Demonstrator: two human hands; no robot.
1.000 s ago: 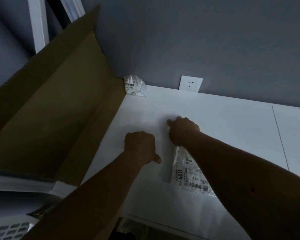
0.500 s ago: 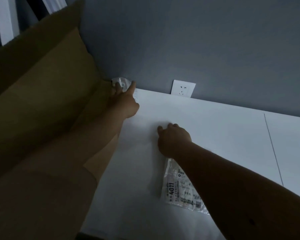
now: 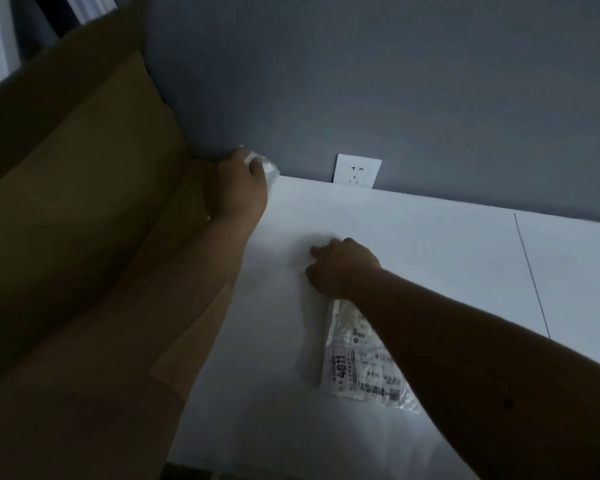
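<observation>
My left hand [image 3: 238,188] reaches to the back corner of the white table [image 3: 430,244] and grips a small clear plastic bag [image 3: 267,167] beside the wall; most of that bag is hidden by the hand. My right hand [image 3: 340,266] rests knuckles-up with curled fingers on the top end of a flat clear plastic bag [image 3: 359,367] printed with "4011", which lies on the table under my forearm. Whether the fingers pinch this bag is hidden.
A large brown cardboard box [image 3: 66,202] with raised flaps stands against the table's left edge. A white wall socket [image 3: 356,170] sits on the grey wall just above the tabletop. A thin seam [image 3: 530,275] crosses the table at the right.
My left hand moved from the middle of the table up to the back corner and closed round the small bag. The right hand stayed on the printed bag.
</observation>
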